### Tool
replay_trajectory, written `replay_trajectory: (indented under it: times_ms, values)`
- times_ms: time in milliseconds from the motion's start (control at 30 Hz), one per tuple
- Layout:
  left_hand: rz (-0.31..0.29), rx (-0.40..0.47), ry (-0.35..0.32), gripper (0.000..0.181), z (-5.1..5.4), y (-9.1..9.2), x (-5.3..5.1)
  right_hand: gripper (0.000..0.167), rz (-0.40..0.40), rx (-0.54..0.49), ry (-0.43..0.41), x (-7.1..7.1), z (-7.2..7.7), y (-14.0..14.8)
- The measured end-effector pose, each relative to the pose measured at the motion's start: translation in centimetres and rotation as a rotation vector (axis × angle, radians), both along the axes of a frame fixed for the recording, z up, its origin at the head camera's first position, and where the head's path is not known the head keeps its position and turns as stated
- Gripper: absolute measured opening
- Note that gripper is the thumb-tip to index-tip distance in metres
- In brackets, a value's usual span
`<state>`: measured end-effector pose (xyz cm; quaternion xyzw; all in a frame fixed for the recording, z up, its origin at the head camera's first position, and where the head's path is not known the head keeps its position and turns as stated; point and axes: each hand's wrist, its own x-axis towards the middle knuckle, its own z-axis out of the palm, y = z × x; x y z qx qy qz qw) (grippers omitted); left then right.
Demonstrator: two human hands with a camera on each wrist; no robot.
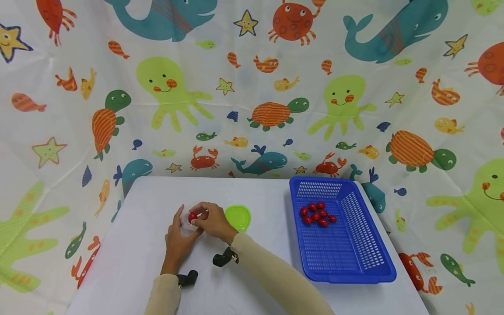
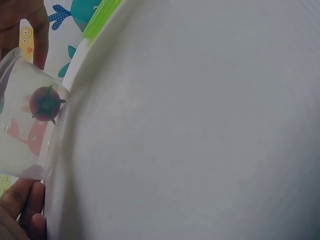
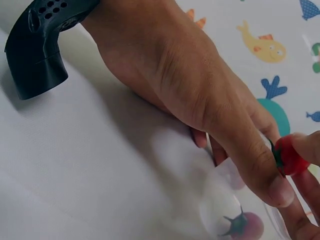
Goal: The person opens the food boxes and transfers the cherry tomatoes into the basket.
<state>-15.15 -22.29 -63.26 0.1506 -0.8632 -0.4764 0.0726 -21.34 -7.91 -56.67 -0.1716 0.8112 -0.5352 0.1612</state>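
My left hand (image 1: 179, 241) steadies a small clear plastic cup (image 2: 15, 132) on the white table, its thumb at the rim in the right wrist view. Inside the cup lies one red cherry tomato (image 3: 248, 228) with a green calyx, seen through the wall in both wrist views. Another cherry tomato (image 3: 292, 156) is pinched between the thumb and fingers of my right hand (image 1: 214, 222) at the cup's mouth. Just right of the hands, a round bright green lid (image 1: 238, 217) lies flat, partly behind my right hand.
A blue perforated basket (image 1: 354, 274) stands on the right of the table, with several cherry tomatoes (image 1: 315, 217) grouped toward its back left. The white table (image 1: 256, 267) meets a sea-animal print curtain (image 1: 244, 148) behind. Black camera mounts (image 1: 188, 278) jut from both wrists.
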Motion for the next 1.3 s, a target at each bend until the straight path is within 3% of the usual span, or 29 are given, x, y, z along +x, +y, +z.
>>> replay_trajectory:
  times_ms: [300, 733, 1067, 1300]
  values:
    - [0.008, -0.011, 0.000, 0.109, -0.2, 0.1, -0.1, 0.025, -0.013, 0.004, -0.006, -0.2, 0.1, 0.8]
    - [0.008, -0.004, -0.026, 0.105, 0.0, 0.1, 0.0, 0.026, -0.070, -0.066, -0.058, -0.6, 1.7, 2.9]
    - [0.017, -0.005, -0.044, 0.105, 0.0, 0.2, 0.1, 0.026, -0.116, -0.081, -0.049, -1.2, 1.9, 4.5]
    - [0.017, -0.001, -0.057, 0.107, 0.3, 0.4, 0.2, 0.026, -0.171, -0.077, -0.041, -1.3, 2.7, 5.9]
